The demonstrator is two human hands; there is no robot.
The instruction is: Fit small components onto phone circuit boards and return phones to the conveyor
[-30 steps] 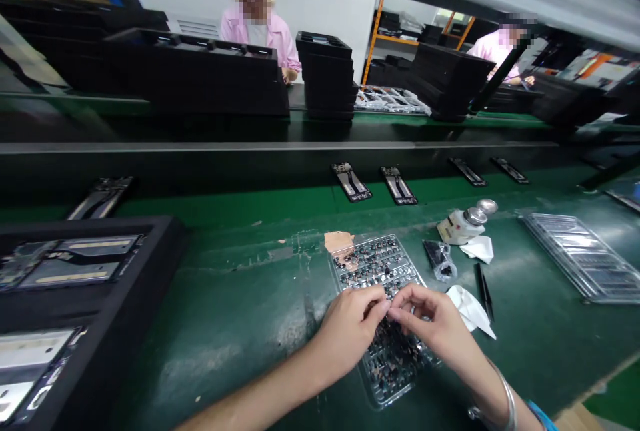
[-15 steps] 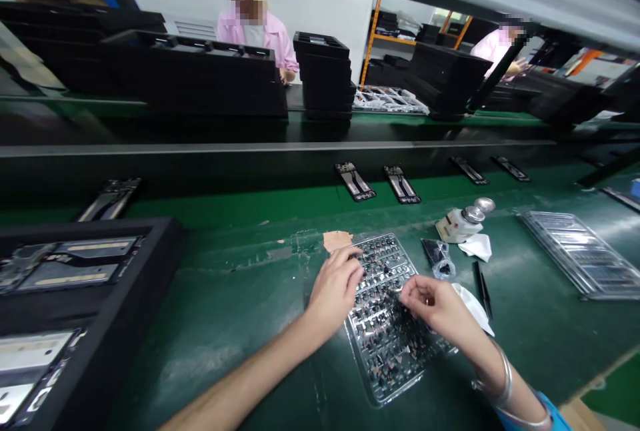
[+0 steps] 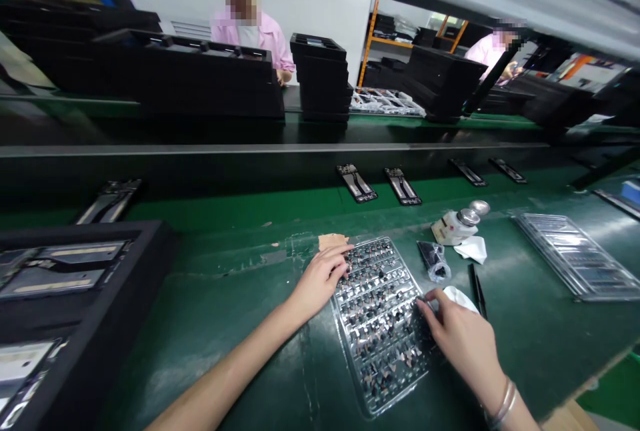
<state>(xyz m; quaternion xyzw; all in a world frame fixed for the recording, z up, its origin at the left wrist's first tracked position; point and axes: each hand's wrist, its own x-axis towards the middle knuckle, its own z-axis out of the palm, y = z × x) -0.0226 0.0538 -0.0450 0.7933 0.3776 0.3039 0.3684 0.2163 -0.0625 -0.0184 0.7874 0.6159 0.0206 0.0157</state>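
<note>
On the green table [image 3: 225, 324], between the two hands, lies a clear tray [image 3: 395, 402] with rows of small parts [image 3: 380, 324]. Its long axis goes away from the person, and the far end leans a little to the left. The left hand [image 3: 317, 281] is at the far left corner, with fingers loosely bent over the edge; I cannot tell if it holds a part. The right hand [image 3: 465, 331] is at the middle of the right side, thumb and forefinger brought together by the rim, but whether they pinch something I cannot see. So the tray lies rightward of the left hand and leftward of the right, and neither is clearly nearer. Beyond the right hand are a cloth [image 3: 459, 297] and a black tool [image 3: 477, 291].
</note>
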